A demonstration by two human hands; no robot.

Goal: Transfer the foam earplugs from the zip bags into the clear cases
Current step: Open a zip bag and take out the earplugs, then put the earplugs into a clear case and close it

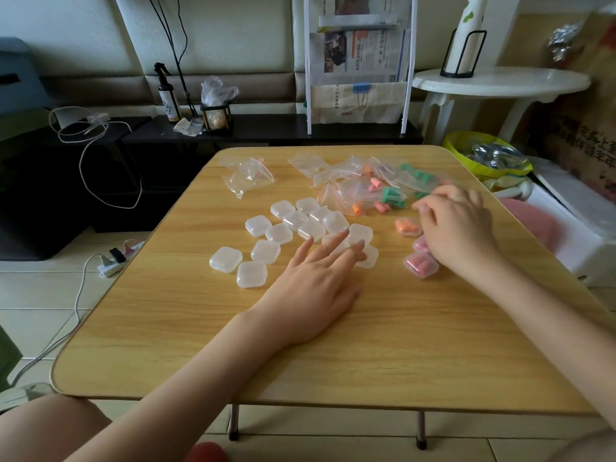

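Toward the far right corner of the tabletop [186,331], seen from the head camera, lie the zip bags [363,191] of foam earplugs [388,195], with the empty clear cases [293,228] clustered mid-table and three filled cases [420,264] near the right edge. I rest my left hand [316,295] with straight, relaxed fingers on the cases; my right hand [456,228] reaches toward the bags, fingers curled, their grasp indiscernible. Bags look light and slippery, so I would pinch a corner; the right hand partly hides two filled cases.

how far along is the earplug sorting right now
Early on. Done: an orange-filled case and two pink-filled cases sit by the right hand, and empty zip bags lie at the far left. In hand: the left hand touches the empty cases. Left: the full bags.
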